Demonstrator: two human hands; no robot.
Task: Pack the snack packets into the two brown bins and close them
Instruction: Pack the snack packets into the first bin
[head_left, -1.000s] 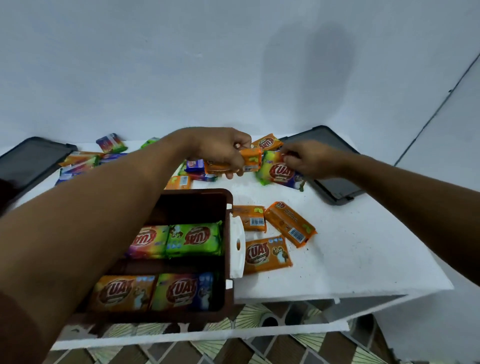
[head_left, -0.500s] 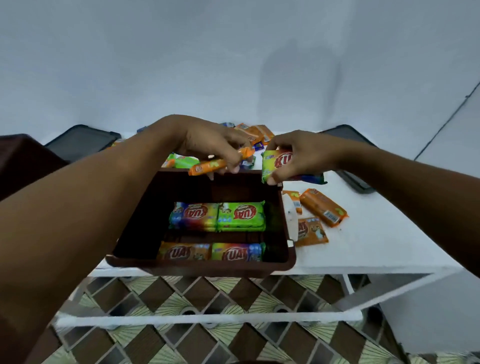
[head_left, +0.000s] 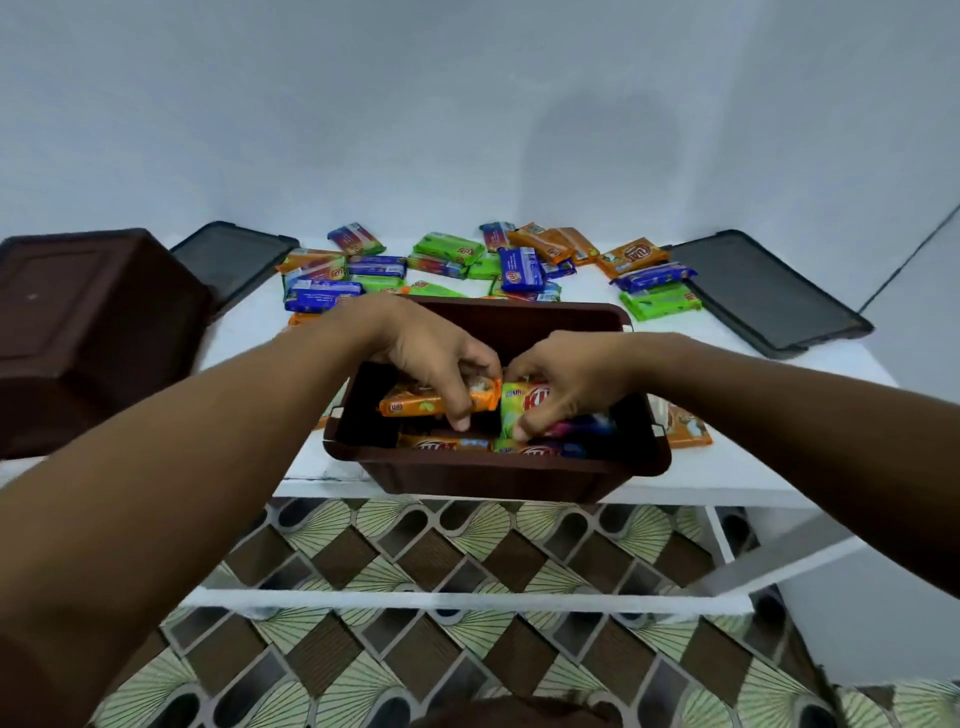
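An open brown bin (head_left: 498, 467) stands at the front edge of the white table (head_left: 753, 467), with several snack packets lying inside. Both hands reach down into it. My left hand (head_left: 431, 353) grips an orange packet (head_left: 415, 404) just above the packed ones. My right hand (head_left: 566, 379) holds a green-and-multicolour packet (head_left: 514, 410) beside it. A second brown bin (head_left: 88, 332) lies overturned at the far left. Many loose packets (head_left: 457, 265) are scattered across the back of the table.
Two dark lids lie flat on the table, one at the back left (head_left: 234, 260) and one at the back right (head_left: 769, 296). An orange packet (head_left: 685, 428) lies right of the open bin. Patterned floor (head_left: 441, 649) shows below the table frame.
Both hands have come down from above the bin's far rim into the bin, each carrying its packet. The view has shifted, showing more of the table's back and the overturned bin.
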